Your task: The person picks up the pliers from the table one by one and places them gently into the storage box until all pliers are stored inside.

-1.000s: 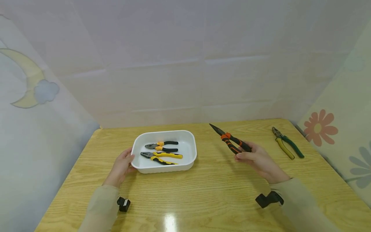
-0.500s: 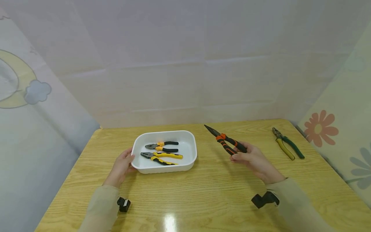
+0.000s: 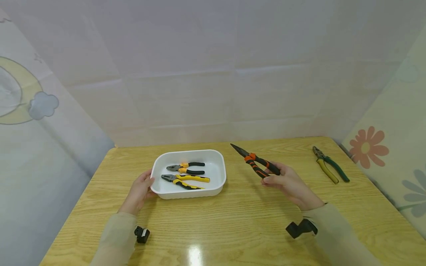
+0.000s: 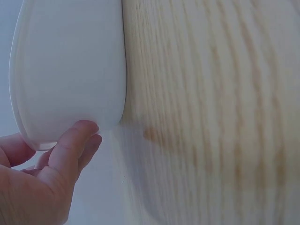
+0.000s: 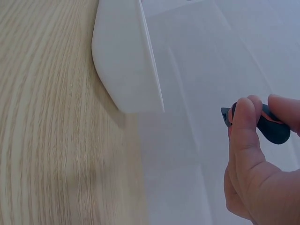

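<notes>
A white plastic tray [image 3: 213,173] stands on the table, and my left hand [image 3: 139,190] grips its left end. In the left wrist view the thumb is at the rim and the fingers [image 4: 70,150] lie against the outer wall. Inside the tray lie orange-and-black pliers [image 3: 184,168] and, nearer me, larger yellow-and-black pliers [image 3: 186,181]. To the right of the tray my right hand [image 3: 289,186] holds long-nose pliers [image 3: 253,159] with red-and-black handles above the table. Their jaws point up and left. The right wrist view shows a handle end [image 5: 274,129] pinched between thumb and fingers.
Pliers with one yellow and one green handle [image 3: 327,164] lie at the table's right side. The wooden table [image 3: 216,229] ends at a pale sheet wall [image 3: 213,92] behind. Patterned side sheets flank it.
My right hand has moved left with the long-nose pliers, closer to the tray, slowing in the last half second. The left hand and the tray stay in place.
</notes>
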`<action>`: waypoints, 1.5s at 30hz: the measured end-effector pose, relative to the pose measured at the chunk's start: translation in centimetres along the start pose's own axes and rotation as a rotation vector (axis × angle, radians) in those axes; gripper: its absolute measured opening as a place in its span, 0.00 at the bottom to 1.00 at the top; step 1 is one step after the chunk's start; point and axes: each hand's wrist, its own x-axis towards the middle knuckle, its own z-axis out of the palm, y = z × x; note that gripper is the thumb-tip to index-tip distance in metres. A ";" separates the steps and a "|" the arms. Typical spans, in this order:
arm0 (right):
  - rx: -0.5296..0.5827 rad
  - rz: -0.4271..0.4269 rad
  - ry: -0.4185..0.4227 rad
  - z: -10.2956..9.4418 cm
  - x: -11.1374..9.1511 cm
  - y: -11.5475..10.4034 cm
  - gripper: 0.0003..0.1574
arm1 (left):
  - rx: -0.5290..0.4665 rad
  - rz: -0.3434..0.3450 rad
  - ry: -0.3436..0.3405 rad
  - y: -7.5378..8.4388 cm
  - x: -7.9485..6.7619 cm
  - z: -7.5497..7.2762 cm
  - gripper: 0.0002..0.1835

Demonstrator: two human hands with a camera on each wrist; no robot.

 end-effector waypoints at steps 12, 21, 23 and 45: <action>-0.003 0.007 -0.028 0.5 0.4 0.2 0.50 | -0.006 -0.002 0.000 0.0 0.0 0.1 0.27; -0.006 0.000 -0.040 1.2 0.9 0.3 0.49 | -0.015 -0.005 -0.005 -0.1 0.1 0.0 0.27; -0.004 0.000 -0.043 1.4 1.0 0.3 0.49 | -0.014 -0.002 -0.006 -0.1 0.1 0.0 0.27; 0.040 0.020 -0.082 3.1 2.6 1.1 0.50 | -0.007 -0.008 -0.009 -0.2 0.3 -0.1 0.27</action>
